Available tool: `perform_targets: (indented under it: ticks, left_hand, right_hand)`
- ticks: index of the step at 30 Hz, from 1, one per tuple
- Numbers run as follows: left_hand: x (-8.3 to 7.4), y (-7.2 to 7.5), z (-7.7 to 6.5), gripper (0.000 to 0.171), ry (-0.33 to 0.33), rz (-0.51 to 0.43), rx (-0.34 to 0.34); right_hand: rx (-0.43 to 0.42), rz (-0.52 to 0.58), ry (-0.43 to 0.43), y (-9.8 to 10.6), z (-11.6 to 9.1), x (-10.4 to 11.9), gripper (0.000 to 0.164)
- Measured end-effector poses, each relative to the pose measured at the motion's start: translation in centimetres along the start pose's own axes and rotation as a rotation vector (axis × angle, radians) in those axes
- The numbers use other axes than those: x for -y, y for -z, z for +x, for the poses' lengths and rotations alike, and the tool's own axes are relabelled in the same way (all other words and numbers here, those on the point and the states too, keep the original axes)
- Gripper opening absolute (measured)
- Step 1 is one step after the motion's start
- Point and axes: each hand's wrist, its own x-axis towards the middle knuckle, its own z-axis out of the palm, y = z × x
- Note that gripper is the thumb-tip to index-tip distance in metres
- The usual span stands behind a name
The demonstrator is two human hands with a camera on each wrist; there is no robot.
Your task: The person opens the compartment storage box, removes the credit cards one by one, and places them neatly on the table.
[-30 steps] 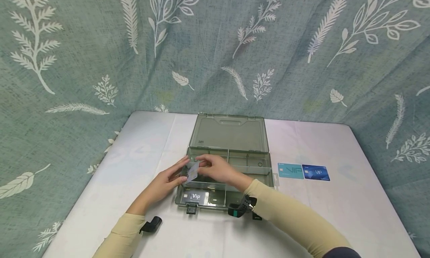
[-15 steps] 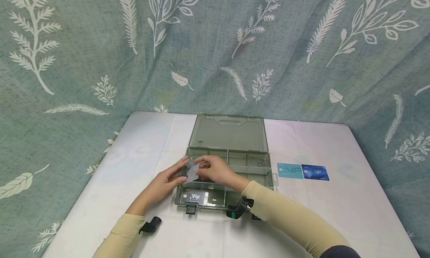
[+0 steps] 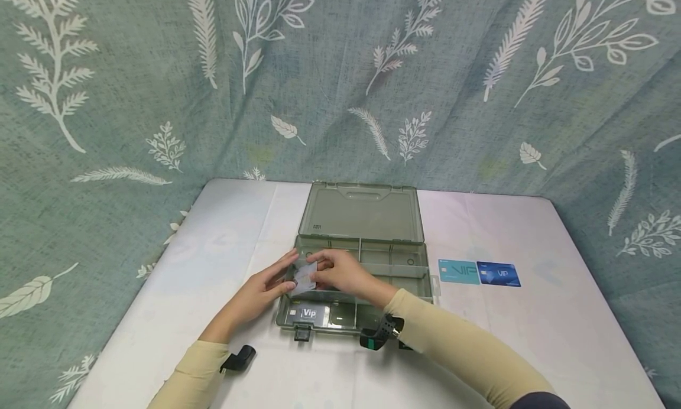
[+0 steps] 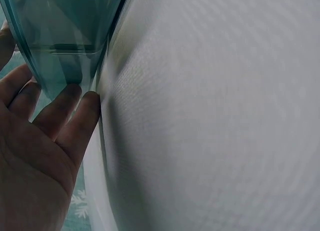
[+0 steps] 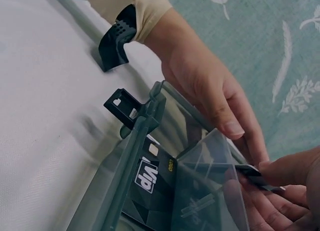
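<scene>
A translucent green compartment box (image 3: 394,252) lies with its lid raised at the back. My right hand (image 3: 340,270) reaches into its left middle compartment and pinches a card (image 3: 305,277) that looks pale from above. In the right wrist view the card (image 5: 256,175) shows a dark edge beside the clear divider (image 5: 220,147). Against the box's left wall rests my left hand (image 3: 266,282), thumb near the rim. The left wrist view has its fingers (image 4: 77,133) fairly straight, touching the outer wall. A black "Vip" card (image 3: 308,313) lies in the front left compartment.
On the white table right of the box lie a teal VIP card (image 3: 459,271) and a blue VIP card (image 3: 499,274), side by side. Black latches, one of them the left latch (image 3: 302,333), stick out from the box front. A leaf-patterned curtain (image 3: 340,101) surrounds the table.
The card in my right hand has tilted flatter and shifted slightly lower in the left compartment. My left hand stays against the box wall.
</scene>
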Motion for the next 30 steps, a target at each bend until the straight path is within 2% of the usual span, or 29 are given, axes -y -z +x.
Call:
perform_targets:
  ticks: [16,23,30]
  left_hand:
    - [0.0,-0.1,0.0,0.065,0.019,0.003,-0.017]
    - [0.1,-0.1,0.0,0.066,0.004,-0.003,-0.015]
    - [0.1,-0.1,0.0,0.065,-0.001,0.017,-0.022]
  right_hand:
    - [-0.021,0.016,0.023,1.7,-1.6,-0.4,0.039]
    - [-0.046,0.065,0.01,2.5,-2.7,-0.6,0.039]
    - [-0.071,0.067,0.015,3.3,-3.7,-0.8,0.038]
